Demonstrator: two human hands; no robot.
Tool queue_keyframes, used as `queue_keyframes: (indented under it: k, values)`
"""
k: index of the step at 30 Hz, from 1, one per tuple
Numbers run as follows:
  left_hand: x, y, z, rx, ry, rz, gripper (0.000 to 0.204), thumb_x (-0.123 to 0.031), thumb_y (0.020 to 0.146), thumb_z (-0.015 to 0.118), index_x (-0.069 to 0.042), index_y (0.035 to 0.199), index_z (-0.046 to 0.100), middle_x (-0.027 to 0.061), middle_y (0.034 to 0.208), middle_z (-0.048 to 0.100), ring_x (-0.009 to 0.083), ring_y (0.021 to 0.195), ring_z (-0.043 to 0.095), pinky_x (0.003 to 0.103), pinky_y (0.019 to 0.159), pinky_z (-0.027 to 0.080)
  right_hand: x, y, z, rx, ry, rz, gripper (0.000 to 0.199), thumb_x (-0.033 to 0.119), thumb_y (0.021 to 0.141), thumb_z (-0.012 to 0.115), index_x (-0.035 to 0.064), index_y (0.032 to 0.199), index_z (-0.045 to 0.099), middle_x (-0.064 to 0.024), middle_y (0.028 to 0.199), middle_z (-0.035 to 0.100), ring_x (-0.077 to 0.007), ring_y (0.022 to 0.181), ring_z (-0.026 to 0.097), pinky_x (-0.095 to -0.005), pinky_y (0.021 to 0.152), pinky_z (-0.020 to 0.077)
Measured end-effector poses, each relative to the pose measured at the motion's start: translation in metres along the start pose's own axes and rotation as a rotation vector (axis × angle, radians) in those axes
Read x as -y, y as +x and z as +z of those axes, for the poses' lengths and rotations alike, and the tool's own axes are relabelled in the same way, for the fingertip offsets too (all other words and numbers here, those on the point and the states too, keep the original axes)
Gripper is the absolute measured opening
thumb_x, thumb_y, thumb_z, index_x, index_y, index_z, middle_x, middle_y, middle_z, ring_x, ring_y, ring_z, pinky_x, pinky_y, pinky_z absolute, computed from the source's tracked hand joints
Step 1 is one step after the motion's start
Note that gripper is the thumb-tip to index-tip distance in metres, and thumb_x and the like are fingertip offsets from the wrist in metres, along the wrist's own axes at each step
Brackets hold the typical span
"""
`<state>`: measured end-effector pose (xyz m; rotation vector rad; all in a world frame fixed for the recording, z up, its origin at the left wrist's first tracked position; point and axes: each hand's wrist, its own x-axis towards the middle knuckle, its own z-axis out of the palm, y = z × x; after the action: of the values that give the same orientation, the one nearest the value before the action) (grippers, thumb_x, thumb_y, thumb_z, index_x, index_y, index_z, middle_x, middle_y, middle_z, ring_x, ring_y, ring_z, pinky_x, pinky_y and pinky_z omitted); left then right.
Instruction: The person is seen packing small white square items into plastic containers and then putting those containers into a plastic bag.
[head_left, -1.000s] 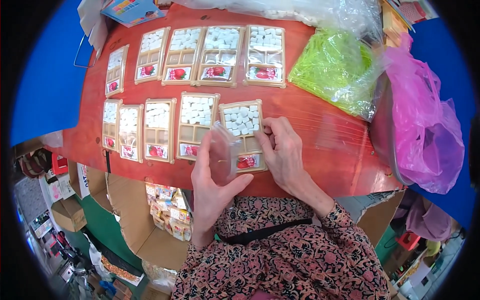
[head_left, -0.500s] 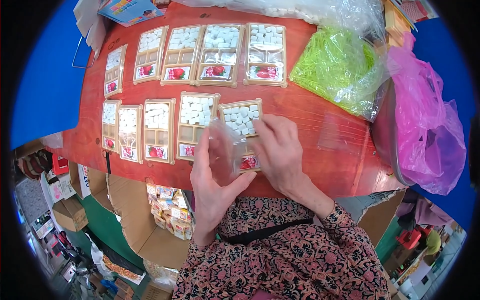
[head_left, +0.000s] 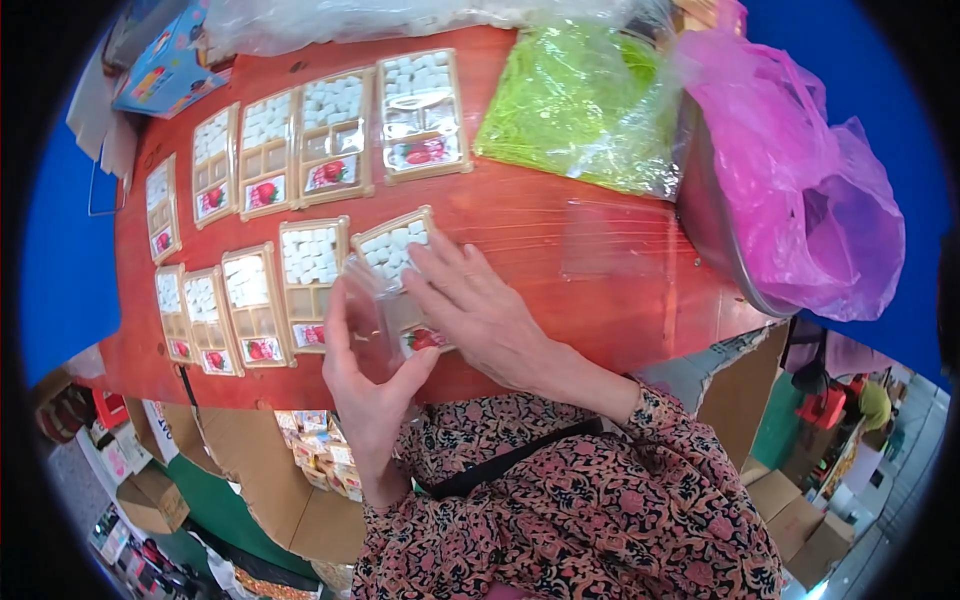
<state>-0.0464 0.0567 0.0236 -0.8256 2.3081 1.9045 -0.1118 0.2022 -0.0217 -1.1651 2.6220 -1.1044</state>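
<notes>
My left hand (head_left: pixel 365 400) pinches a clear plastic lid (head_left: pixel 372 305) between thumb and fingers, tilted up at the left edge of a tan compartment tray (head_left: pixel 432 213). White cubes, seemingly marshmallows (head_left: pixel 392 243), fill the top section of this tray. A small packet with a strawberry picture (head_left: pixel 423 338) shows in its bottom section. Over the tray's right side lies my right hand (head_left: pixel 490 325), fingers stretched out and near the cubes; it holds nothing that I can see. The tray's middle is partly hidden by both hands and the lid.
Several similar filled trays (head_left: pixel 314 257) stand in two rows to the left and behind. Beyond them are a bag of green shredded filler (head_left: pixel 580 110) and a metal bowl (head_left: pixel 735 245) with a pink plastic bag (head_left: pixel 770 120). A cardboard box (head_left: pixel 250 460) sits below the table's front edge.
The view has turned, so the table's things appear farther left. My right fingers have gone from curled to stretched out over the tray. My left hand still holds the lid.
</notes>
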Motion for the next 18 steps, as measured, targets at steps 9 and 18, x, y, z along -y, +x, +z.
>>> queue_keyframes:
  k: [9, 18]
  values:
    - [-0.006, 0.009, 0.005, -0.006, 0.102, 0.055, 0.086, -0.006, 0.064, 0.077, 0.001, 0.138, 0.034, 0.0119, 0.122, 0.05, 0.0201, 0.108, 0.049, 0.032, 0.092, 0.042, -0.04, -0.082, -0.092, -0.113, -0.469, 0.42, 0.023, -0.003, 0.071, 0.063, -0.0012, 0.094, 0.06, -0.014, 0.097, 0.058, -0.0326, 0.1, 0.052, -0.0394, 0.081, 0.0466]
    - [-0.028, 0.002, -0.009, -0.11, -0.209, 0.173, 0.09, -0.012, 0.06, 0.076, -0.001, 0.139, 0.033, 0.0142, 0.126, 0.049, 0.0248, 0.115, 0.049, 0.036, 0.096, 0.039, -0.017, -0.066, -0.103, -0.3, -0.254, 0.331, 0.011, -0.006, 0.073, 0.061, -0.0002, 0.081, 0.056, -0.0124, 0.081, 0.055, -0.0301, 0.079, 0.054, -0.0357, 0.067, 0.0461]
